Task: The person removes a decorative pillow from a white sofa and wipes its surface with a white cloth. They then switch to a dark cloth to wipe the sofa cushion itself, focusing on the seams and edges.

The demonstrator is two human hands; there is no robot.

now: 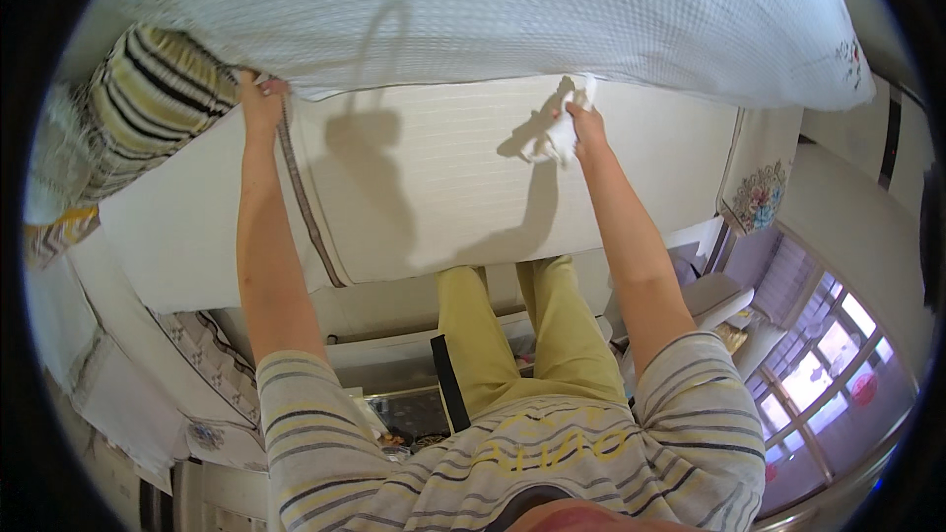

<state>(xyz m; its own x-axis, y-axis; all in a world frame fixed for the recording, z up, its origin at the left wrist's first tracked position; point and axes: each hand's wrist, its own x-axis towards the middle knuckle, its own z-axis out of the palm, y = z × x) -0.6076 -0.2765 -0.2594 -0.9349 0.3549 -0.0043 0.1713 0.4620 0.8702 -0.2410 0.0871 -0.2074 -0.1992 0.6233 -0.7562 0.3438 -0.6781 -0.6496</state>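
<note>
At the upper left, my left hand [261, 100] grips the edge of a fabric cover near the dark trim, beside a striped cushion [159, 89]. My right hand [584, 125] is closed on a crumpled white cloth [559, 134], over the cream quilted seat cover [458, 185]. A pale, waffle-textured cover [502, 15] spans the top of the view, its lower edge just beyond both hands. Shadows of my head and arm fall on the cream cover. What exactly my left fingers pinch is partly hidden.
A low table [414, 414] with small items stands behind my legs. At the right are an embroidered cover corner [760, 196], a light-coloured padded seat [713, 295] and a window [820, 369]. Another covered seat [126, 391] lies at the lower left.
</note>
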